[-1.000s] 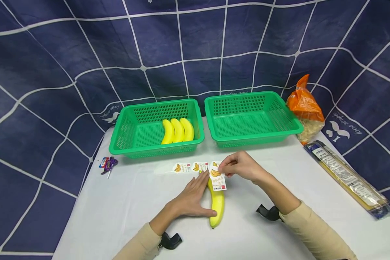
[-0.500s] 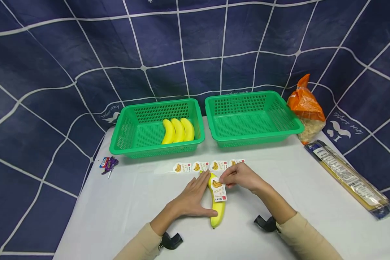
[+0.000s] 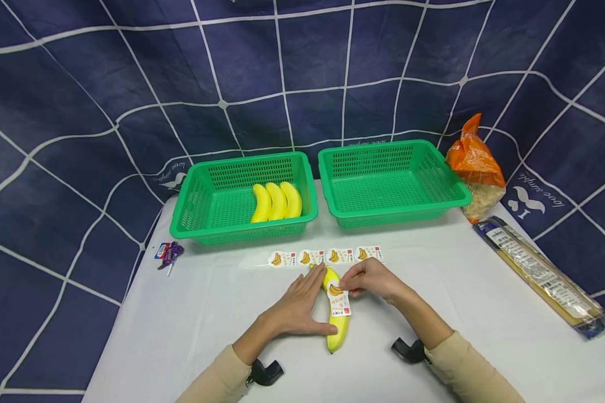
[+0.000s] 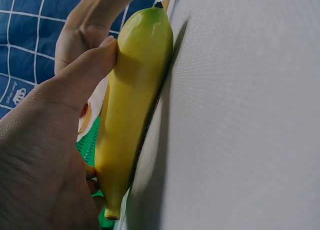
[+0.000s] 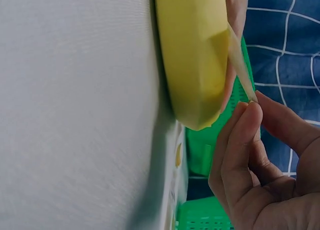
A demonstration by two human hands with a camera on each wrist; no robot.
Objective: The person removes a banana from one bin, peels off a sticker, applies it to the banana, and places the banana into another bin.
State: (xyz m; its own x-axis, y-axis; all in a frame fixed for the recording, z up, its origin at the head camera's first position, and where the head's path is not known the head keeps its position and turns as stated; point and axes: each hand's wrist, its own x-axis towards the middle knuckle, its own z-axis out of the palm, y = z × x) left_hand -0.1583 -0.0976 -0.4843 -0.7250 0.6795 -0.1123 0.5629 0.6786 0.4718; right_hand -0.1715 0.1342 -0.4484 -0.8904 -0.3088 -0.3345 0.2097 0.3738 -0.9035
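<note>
A yellow banana (image 3: pixel 339 331) lies on the white table, pointing away from me. My left hand (image 3: pixel 296 307) rests along its left side, fingers straight at the far end and thumb on the near end; the left wrist view shows the thumb pressing the banana (image 4: pixel 134 95). Between thumb and fingertips my right hand (image 3: pixel 375 279) pinches the right edge of a white sticker (image 3: pixel 339 304) printed with bananas. In the right wrist view the sticker (image 5: pixel 241 68) slants from the pinching fingertips (image 5: pixel 251 109) to the banana's upper surface, its pinched edge raised off it.
Several more stickers (image 3: pixel 340 256) lie in a row on a strip beyond the hands. Three bananas lie in the left green basket (image 3: pixel 242 230); another green basket (image 3: pixel 398 215) stands right of it. An orange-topped bag (image 3: pixel 476 162), a long packet (image 3: pixel 539 274) and a purple-wrapped lollipop (image 3: pixel 170 254) lie around.
My right hand has brought the sticker nearer to me and down onto the banana, uncovering the sticker row behind. My left hand has kept its place.
</note>
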